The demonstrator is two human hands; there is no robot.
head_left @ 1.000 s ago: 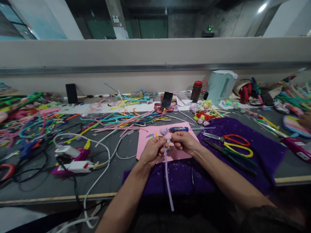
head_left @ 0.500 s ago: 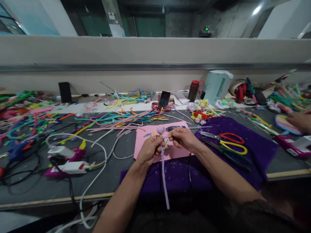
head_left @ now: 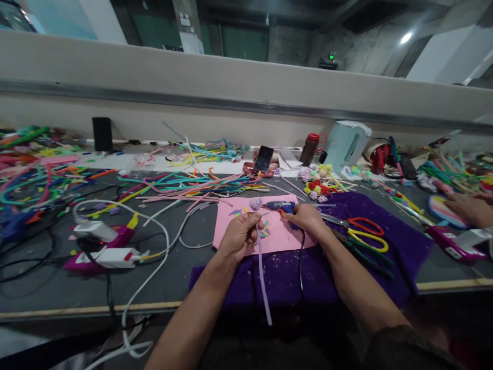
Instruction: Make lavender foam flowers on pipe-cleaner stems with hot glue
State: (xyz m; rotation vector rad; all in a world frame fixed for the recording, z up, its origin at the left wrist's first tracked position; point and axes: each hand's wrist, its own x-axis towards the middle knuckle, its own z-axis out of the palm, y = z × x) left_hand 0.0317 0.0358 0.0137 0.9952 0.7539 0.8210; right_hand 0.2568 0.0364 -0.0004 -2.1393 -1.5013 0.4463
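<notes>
My left hand (head_left: pixel 241 235) is closed in a pinch on a lilac pipe-cleaner flower. Its curled head (head_left: pixel 256 204) shows just above my fingertips, and the long fuzzy stem (head_left: pixel 263 285) hangs down toward the table's front edge. Wrapped round a blue glue gun (head_left: pixel 285 206) with an orange trigger is my right hand (head_left: pixel 307 221). The gun's nozzle points left at the flower head, and I cannot tell whether they touch. A pink sheet (head_left: pixel 281 241) with small coloured scraps lies beneath both hands, on a purple cloth (head_left: pixel 356 206).
Scissors (head_left: pixel 364 231) and green-handled pliers (head_left: pixel 370 257) lie right of my right forearm. Loose pipe cleaners (head_left: pixel 200 182), a phone (head_left: pixel 264 158), a bottle (head_left: pixel 309 149) and a kettle (head_left: pixel 351 145) stand farther back. Cables and chargers (head_left: pixel 115 257) spread left. Another person's hand (head_left: pixel 464 208) is at far right.
My right hand has left the flower beside my left hand, moved right and taken hold of the glue gun. My left hand keeps its pinch. The camera view has tilted slightly.
</notes>
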